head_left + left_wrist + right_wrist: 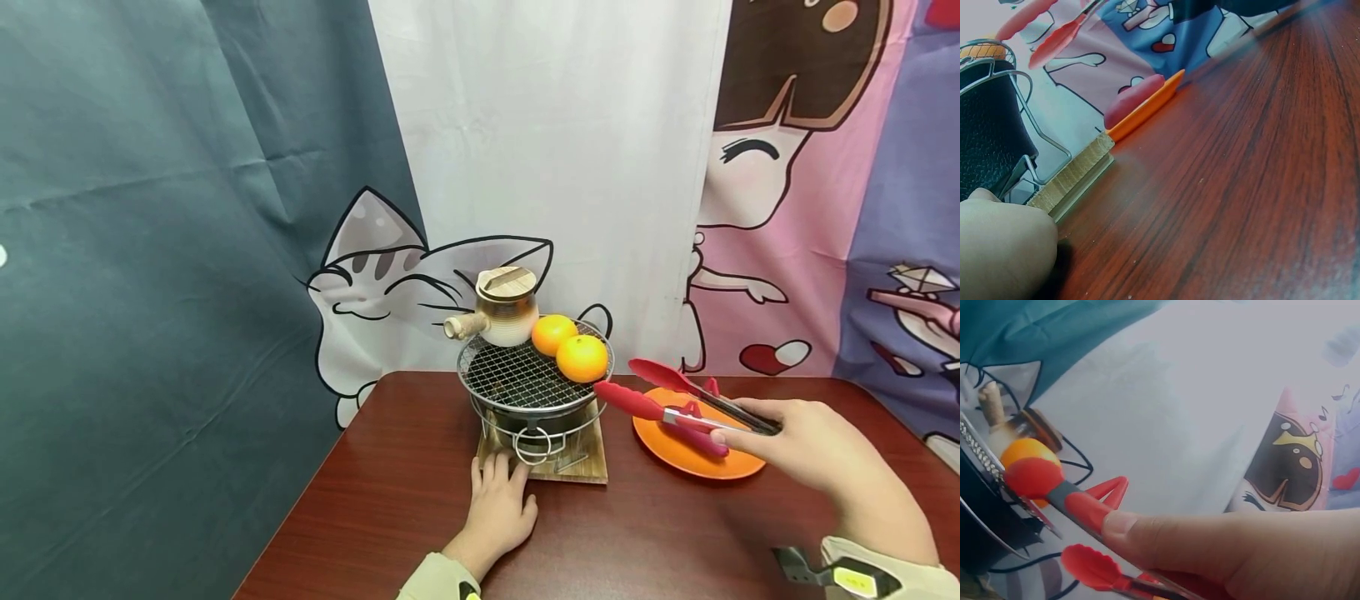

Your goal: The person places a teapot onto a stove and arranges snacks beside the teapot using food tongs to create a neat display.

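My right hand (817, 446) holds red-tipped tongs (633, 401), their two arms spread apart. The tips point left toward two oranges on a round grill (510, 379); in the right wrist view one tong tip (1034, 478) overlaps an orange (1029, 450). The nearer orange (582, 358) sits at the grill's right side, against the farther orange (553, 334). My left hand (498, 508) rests with fingers extended at the front left edge of the wooden board (592, 467) under the grill. Below the tongs, an orange plate (712, 472) bears a pink, sausage-shaped thing (701, 440).
A small side-handled teapot (508, 321) with a wooden lid stands at the back left of the grill. A wire ring (532, 446) hangs at the grill's front. The reddish-brown table (360, 500) backs onto a cartoon-printed curtain (570, 150).
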Motion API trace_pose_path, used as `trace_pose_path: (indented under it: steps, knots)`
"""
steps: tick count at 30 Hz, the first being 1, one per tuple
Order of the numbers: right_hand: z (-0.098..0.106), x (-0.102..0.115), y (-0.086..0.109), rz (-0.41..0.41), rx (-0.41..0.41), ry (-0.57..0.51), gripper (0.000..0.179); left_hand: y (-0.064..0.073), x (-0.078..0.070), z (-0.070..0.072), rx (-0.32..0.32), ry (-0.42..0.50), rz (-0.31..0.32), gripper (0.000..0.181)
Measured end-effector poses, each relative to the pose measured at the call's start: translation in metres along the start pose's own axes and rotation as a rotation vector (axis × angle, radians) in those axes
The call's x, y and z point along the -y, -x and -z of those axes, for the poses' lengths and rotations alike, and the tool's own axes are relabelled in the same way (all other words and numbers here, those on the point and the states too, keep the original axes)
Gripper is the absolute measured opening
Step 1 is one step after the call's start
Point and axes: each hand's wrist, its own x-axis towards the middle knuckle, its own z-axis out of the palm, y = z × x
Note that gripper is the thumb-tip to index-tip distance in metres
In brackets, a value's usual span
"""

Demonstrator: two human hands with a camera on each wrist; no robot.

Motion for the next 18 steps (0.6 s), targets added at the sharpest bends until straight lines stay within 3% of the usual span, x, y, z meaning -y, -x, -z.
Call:
trace_pose_path:
  steps: [18]
  knots:
    - [0.006, -0.025, 0.006, -0.077, 0.039, 0.028, 0.080, 0.001, -0.001, 0.002, -0.015, 0.003, -0.007, 0.047]
